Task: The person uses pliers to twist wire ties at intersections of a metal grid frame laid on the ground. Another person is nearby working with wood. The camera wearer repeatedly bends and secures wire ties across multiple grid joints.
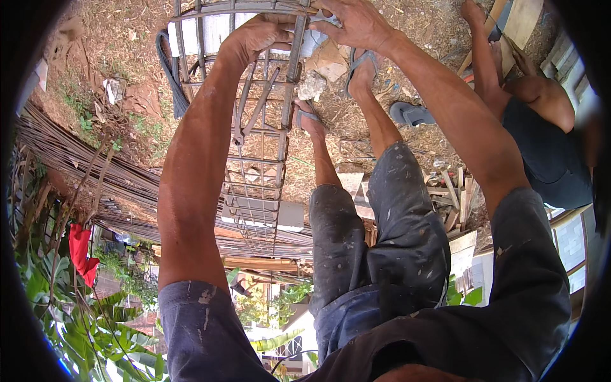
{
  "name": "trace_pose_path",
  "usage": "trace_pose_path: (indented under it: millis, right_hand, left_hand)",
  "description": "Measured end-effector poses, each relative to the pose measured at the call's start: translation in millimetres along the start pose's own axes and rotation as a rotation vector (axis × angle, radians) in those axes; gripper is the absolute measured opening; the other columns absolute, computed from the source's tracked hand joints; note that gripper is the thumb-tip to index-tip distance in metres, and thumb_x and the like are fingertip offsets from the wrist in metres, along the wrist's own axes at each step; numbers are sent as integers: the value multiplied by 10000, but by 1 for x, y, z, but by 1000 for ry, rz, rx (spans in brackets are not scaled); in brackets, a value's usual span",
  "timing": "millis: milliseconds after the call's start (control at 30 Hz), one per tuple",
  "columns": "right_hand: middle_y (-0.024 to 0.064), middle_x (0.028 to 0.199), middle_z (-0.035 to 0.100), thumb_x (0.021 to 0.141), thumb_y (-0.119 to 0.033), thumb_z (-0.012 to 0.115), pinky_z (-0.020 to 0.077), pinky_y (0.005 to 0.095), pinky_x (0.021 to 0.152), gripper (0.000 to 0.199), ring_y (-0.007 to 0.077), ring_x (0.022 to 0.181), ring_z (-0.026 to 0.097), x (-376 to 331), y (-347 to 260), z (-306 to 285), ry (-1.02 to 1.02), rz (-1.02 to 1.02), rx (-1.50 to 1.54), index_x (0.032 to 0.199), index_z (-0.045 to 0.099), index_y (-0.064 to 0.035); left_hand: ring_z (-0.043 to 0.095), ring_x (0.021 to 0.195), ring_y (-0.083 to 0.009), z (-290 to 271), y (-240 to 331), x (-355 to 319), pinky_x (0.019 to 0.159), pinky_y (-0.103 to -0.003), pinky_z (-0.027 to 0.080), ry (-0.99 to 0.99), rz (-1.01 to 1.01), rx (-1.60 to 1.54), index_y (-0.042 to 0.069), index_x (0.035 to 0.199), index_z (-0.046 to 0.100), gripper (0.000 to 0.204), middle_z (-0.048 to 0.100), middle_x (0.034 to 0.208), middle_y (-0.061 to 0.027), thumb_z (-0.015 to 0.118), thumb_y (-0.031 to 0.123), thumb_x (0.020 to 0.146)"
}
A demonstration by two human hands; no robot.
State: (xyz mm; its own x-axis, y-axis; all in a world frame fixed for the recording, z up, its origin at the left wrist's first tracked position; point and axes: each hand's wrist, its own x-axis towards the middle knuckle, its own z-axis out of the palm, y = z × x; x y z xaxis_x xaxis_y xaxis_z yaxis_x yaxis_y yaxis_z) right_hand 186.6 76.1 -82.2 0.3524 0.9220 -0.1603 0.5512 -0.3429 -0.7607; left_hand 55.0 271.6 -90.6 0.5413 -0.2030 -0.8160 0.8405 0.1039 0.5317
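Observation:
A long cage of steel rebar (pixel 285 121) stretches from the top of the view down past my legs, its thin crossbars tied along thicker rods. My left hand (pixel 262 37) reaches in at the top end, fingers bent around the bars near the corner rod. On the other side of that rod, my right hand (pixel 355 24) has thumb and fingertips against the bars. Any tie wire between the fingers is too small to make out. Below my left hand, a metal tool like pincers (pixel 245 114) lies among the crossbars.
A dark wire coil (pixel 170 76) hangs left of the cage. Long rods (pixel 95 165) are bundled across the ground. A loose sandal (pixel 411 114) lies right of my feet, near scrap wood (pixel 459 191). Another person (pixel 541 134) sits at the right edge beside planks.

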Motion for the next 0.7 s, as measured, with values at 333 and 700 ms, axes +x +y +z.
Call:
trace_pose_path:
  millis: [333,700]
  right_hand:
    - [142,921,626,867,-288,624,516,453,734,242,357,865,624,-2,2,21,102,112,-25,994,595,-84]
    - [197,806,660,789,-203,705,530,386,685,241,316,739,661,-2,-42,0,208,517,391,917,661,-4]
  left_hand:
    - [575,1021,-189,-4,-16,17,906,-349,483,226,43,-174,13,1267,569,507,624,1157,-79,644,156,786]
    - [560,799,-160,40,11,-4,750,-299,436,722,38,-91,-33,972,691,258,660,866,-95,713,103,753]
